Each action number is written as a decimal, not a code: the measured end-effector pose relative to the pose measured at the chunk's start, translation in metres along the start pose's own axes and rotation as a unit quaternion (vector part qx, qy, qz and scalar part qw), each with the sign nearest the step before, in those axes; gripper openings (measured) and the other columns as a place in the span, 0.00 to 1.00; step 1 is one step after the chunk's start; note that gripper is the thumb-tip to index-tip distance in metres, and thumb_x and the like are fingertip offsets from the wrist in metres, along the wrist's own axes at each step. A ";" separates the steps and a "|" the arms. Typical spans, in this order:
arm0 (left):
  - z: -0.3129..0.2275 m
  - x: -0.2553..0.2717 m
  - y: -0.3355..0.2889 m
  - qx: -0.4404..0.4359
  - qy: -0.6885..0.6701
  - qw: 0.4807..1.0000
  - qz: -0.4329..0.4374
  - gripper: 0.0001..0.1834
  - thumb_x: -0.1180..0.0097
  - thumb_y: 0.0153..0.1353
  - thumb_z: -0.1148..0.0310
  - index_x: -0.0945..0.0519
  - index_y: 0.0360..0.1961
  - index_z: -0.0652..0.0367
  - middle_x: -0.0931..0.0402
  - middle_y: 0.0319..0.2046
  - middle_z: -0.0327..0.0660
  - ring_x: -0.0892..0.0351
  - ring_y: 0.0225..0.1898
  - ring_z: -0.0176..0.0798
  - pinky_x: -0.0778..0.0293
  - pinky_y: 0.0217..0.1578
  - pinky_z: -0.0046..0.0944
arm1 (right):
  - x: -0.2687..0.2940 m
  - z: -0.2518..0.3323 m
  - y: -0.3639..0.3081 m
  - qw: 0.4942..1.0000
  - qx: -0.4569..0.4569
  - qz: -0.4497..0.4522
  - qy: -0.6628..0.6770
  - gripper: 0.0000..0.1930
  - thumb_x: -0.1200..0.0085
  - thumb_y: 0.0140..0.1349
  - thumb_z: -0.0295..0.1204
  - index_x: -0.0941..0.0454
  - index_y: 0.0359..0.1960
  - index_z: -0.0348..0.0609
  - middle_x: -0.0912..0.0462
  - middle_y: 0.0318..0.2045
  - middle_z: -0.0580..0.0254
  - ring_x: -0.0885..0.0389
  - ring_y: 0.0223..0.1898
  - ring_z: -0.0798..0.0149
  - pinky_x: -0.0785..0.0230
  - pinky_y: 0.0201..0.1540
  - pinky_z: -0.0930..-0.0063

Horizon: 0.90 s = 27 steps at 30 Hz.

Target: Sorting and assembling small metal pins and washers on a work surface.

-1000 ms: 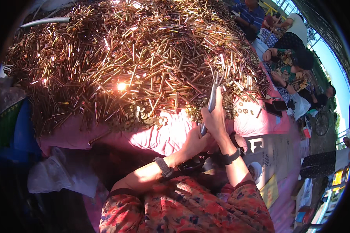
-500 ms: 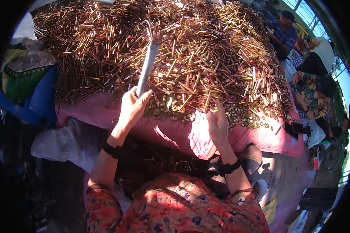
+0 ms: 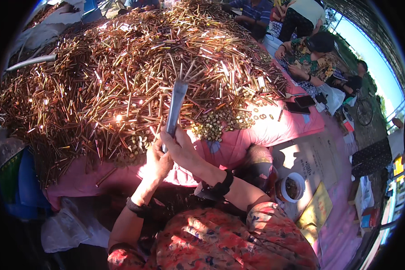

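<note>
My left hand [image 3: 157,163] is closed at the near end of a grey, flat-handled tool with thin prongs [image 3: 176,105]. Against it, my right hand [image 3: 181,147] wraps the same end from the right side. The tool points away from me over a heap of thin copper-coloured tubes [image 3: 135,85], its prongs among or just above them. Small round brass pieces [image 3: 218,125] lie loose at the heap's near right edge, by my right hand. The fingers hide the tool's lower end.
A pink padded cloth [image 3: 265,135] covers the table edge. Two dark phones [image 3: 301,104] lie at its right. Below stand a white bucket [image 3: 292,186] and a clear plastic bag [image 3: 67,227]. A grey pipe [image 3: 31,62] lies far left. Several people sit beyond the heap, one in a patterned shirt [image 3: 308,56].
My right hand has left the near edge of the heap and joined the left on the tool. The left hand and tool sit lower in the picture. The view has swung to the right.
</note>
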<state>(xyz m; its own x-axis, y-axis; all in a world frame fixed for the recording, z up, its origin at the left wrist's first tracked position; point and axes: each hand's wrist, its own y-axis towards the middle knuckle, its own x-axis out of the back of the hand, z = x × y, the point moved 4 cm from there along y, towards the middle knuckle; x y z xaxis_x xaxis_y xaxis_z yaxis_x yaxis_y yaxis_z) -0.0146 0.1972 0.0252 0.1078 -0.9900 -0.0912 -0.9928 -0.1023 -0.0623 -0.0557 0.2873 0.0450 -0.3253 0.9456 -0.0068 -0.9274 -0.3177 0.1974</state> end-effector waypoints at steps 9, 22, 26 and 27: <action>0.017 0.001 0.002 -0.032 0.064 0.997 0.009 0.14 0.42 0.58 0.70 0.28 0.44 0.64 0.25 0.26 0.37 0.29 0.26 0.25 0.33 0.27 0.25 | 0.159 -0.018 0.111 0.956 0.006 -0.151 -0.253 0.18 0.49 0.59 0.40 0.32 0.30 0.33 0.25 0.19 0.52 0.25 0.16 0.59 0.32 0.22 0.64; 0.021 0.077 -0.010 -0.031 0.058 0.991 -0.119 0.07 0.47 0.60 0.72 0.26 0.39 0.61 0.26 0.21 0.34 0.29 0.19 0.24 0.39 0.15 0.21 | 0.136 0.009 0.131 0.914 0.200 -0.109 -0.336 0.08 0.47 0.55 0.30 0.23 0.35 0.41 0.18 0.28 0.51 0.18 0.30 0.54 0.27 0.34 0.65; 0.018 0.079 -0.011 -0.001 0.118 0.984 -0.136 0.07 0.48 0.59 0.74 0.25 0.37 0.66 0.29 0.18 0.33 0.34 0.18 0.23 0.38 0.20 0.25 | 0.082 -0.029 0.064 0.907 0.064 0.007 -0.416 0.10 0.44 0.55 0.33 0.23 0.33 0.39 0.18 0.27 0.51 0.18 0.30 0.54 0.28 0.33 0.65; 0.021 0.077 -0.010 0.006 0.119 0.984 -0.130 0.07 0.48 0.58 0.74 0.24 0.36 0.66 0.29 0.18 0.33 0.33 0.18 0.23 0.38 0.20 0.25 | 0.076 -0.042 0.056 0.898 0.077 0.000 -0.433 0.12 0.44 0.54 0.36 0.24 0.31 0.39 0.19 0.26 0.51 0.19 0.29 0.51 0.29 0.33 0.61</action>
<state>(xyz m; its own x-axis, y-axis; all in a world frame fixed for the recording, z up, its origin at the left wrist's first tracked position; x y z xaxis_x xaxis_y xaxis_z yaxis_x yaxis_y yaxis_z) 0.0047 0.1243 -0.0016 0.3422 -0.9250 0.1650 -0.9322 -0.3563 -0.0643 -0.1400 0.3383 0.0148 0.0025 0.6664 0.7456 -0.8696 -0.3667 0.3306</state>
